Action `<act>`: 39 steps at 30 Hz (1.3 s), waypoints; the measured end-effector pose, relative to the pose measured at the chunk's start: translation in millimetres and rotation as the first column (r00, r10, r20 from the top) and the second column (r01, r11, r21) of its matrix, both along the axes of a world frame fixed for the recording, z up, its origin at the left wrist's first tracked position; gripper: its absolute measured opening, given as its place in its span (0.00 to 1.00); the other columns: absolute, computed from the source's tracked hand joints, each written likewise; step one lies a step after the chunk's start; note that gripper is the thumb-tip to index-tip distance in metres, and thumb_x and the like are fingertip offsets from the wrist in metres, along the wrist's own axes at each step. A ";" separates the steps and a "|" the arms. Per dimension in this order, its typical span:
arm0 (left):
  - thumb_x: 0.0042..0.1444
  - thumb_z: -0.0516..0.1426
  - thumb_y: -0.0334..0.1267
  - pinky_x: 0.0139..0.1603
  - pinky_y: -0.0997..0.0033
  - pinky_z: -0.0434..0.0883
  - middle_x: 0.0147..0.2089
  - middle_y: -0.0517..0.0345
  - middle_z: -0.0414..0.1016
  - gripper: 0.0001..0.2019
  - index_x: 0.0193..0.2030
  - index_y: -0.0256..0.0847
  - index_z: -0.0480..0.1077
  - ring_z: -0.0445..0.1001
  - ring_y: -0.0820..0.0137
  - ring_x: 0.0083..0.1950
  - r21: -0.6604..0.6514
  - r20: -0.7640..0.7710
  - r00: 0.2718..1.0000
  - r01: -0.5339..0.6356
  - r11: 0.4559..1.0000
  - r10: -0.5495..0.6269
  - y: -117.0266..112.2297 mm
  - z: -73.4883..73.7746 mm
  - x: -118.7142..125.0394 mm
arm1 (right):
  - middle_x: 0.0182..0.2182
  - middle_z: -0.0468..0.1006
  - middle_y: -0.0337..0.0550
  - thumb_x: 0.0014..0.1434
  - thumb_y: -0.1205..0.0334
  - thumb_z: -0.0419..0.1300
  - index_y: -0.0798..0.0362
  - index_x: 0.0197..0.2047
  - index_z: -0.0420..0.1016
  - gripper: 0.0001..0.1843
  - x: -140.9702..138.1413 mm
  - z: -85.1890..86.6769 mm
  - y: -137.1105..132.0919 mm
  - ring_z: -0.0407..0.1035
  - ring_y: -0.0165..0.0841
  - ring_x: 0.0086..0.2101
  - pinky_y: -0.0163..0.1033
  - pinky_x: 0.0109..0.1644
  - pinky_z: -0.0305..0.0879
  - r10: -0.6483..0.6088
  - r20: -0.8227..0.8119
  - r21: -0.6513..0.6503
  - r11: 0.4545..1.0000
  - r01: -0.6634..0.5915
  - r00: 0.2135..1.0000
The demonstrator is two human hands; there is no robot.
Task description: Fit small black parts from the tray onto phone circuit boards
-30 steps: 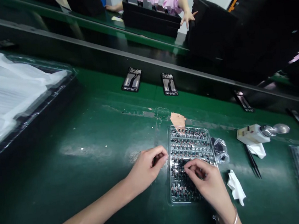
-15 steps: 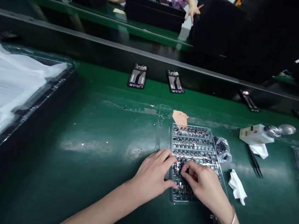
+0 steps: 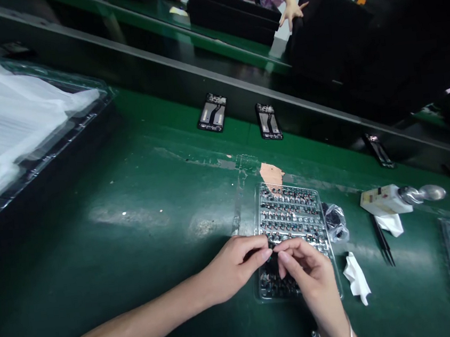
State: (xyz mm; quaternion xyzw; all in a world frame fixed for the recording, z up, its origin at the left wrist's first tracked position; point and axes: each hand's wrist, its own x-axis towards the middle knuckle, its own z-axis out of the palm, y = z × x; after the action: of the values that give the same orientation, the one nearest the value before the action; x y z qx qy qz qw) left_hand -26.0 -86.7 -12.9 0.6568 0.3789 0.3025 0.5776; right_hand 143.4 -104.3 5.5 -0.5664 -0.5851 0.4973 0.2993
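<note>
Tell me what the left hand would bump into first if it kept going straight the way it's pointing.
Probably the right hand, directly in line with the fingertips of the left hand, both over the clear plastic tray. Depth is hard to judge from this view.

Both arms reach in from the bottom of the view, the left arm [image 3: 116, 324] lying long and low, the right wrist [image 3: 338, 323] rising more steeply. Over the near half of a clear plastic tray [image 3: 287, 186], the left hand [image 3: 235, 269] curls its fingers inward, just beside the bent fingertips of the right hand [image 3: 310, 272]; any grip is too small to tell.
</note>
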 end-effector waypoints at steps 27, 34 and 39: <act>0.62 0.44 0.31 0.35 0.70 0.68 0.34 0.55 0.69 0.13 0.34 0.38 0.68 0.69 0.71 0.34 0.364 -0.197 0.980 0.064 0.929 0.010 -8.5 -11.7 5.4 | 0.13 0.59 0.30 0.57 0.52 0.53 0.52 0.31 0.67 0.12 82.0 -9.1 0.3 0.54 0.28 0.16 0.32 0.22 0.46 -0.221 0.498 0.050 0.973 0.226 0.839; 0.61 0.45 0.30 0.35 0.70 0.68 0.33 0.56 0.69 0.12 0.33 0.38 0.67 0.69 0.71 0.33 0.348 -0.194 0.980 0.032 0.937 0.038 -6.8 -9.7 5.3 | 0.16 0.72 0.36 0.58 0.57 0.51 0.49 0.33 0.69 0.08 57.1 -14.3 15.4 0.66 0.34 0.19 0.33 0.24 0.47 -0.223 0.820 0.200 0.974 0.102 0.527; 0.61 0.45 0.31 0.36 0.70 0.68 0.33 0.55 0.69 0.12 0.33 0.38 0.68 0.69 0.71 0.34 0.312 -0.189 0.981 0.018 0.950 0.043 -7.7 -9.1 5.5 | 0.14 0.66 0.34 0.58 0.53 0.51 0.50 0.34 0.72 0.13 72.2 -9.5 4.0 0.62 0.31 0.17 0.32 0.23 0.50 -0.401 0.759 0.367 0.914 0.172 0.514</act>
State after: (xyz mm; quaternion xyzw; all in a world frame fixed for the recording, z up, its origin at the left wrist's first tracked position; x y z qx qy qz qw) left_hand -20.5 -94.4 -22.0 0.7636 0.3846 0.2970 0.4252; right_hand 215.6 -100.3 -4.0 -0.7790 -0.6100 0.0434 0.1386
